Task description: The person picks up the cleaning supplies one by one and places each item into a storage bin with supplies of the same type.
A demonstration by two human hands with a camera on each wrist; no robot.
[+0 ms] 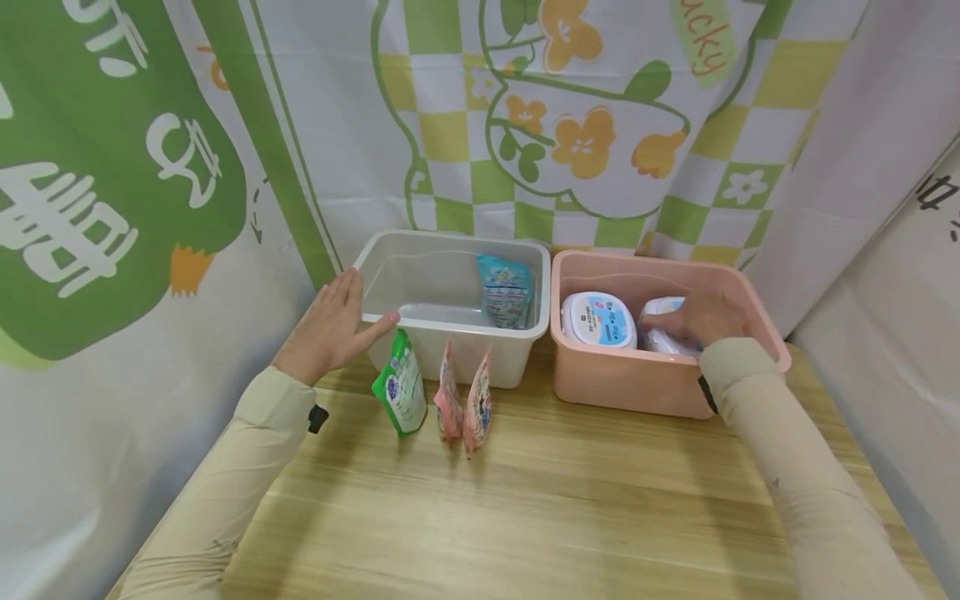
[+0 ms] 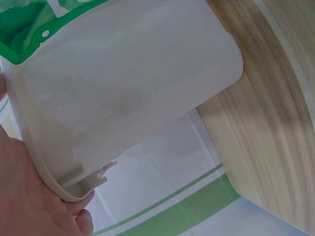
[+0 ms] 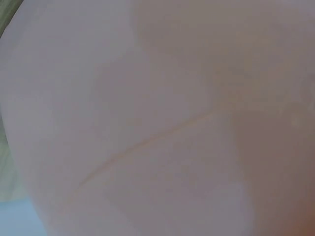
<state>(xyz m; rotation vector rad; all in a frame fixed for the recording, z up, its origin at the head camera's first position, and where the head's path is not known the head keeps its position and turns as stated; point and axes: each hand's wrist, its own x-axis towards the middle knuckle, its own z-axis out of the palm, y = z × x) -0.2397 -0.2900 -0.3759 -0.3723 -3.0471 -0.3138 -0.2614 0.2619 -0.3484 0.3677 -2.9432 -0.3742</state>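
- Down inside a pink bin (image 1: 630,387), a white tub (image 1: 666,342) is clamped in the grip of a person's right hand (image 1: 703,321), which hides its long axis and most of its facing.
- Meanwhile, the left hand (image 1: 330,329) rests over the near left corner of a gray bin (image 1: 516,358), fingers straight, thumb spread apart; both bins run lengthwise left to right.
- The pink bin's front wall stands close before the tub; its mouth opens upward.
- A printed tub (image 1: 600,320), lid up, sits just left.
- A blue pouch (image 1: 506,293) stands at the gray bin's right end; a green pouch (image 1: 405,390) and two pink pouches (image 1: 477,407) stand in front, on the tabletop (image 1: 562,500).
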